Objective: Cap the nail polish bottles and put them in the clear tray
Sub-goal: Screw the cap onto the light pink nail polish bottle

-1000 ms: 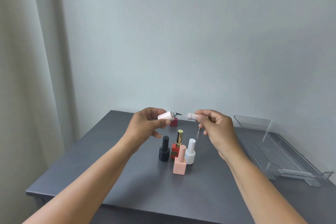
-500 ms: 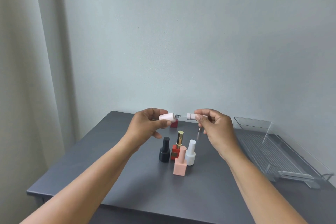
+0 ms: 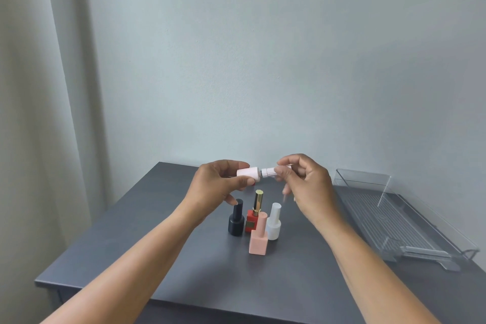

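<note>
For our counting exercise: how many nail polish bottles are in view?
5, perhaps 6. Four stand on the table: black bottle, red bottle, white bottle, peach bottle. The left hand holds a pale pink bottle. A red sliver behind that hand may be a sixth, mostly hidden.

There is one camera only, worn on the person's head. It faces forward and tilts down across the grey table (image 3: 136,252), with the wall (image 3: 263,60) filling the upper half. The left hand (image 3: 214,188) and right hand (image 3: 309,187) reach in from 7 and 5 o'clock to just below centre, near the lens. The clear tray (image 3: 389,223) lies at 4 o'clock, a curtain (image 3: 31,113) at 9 o'clock.
</note>
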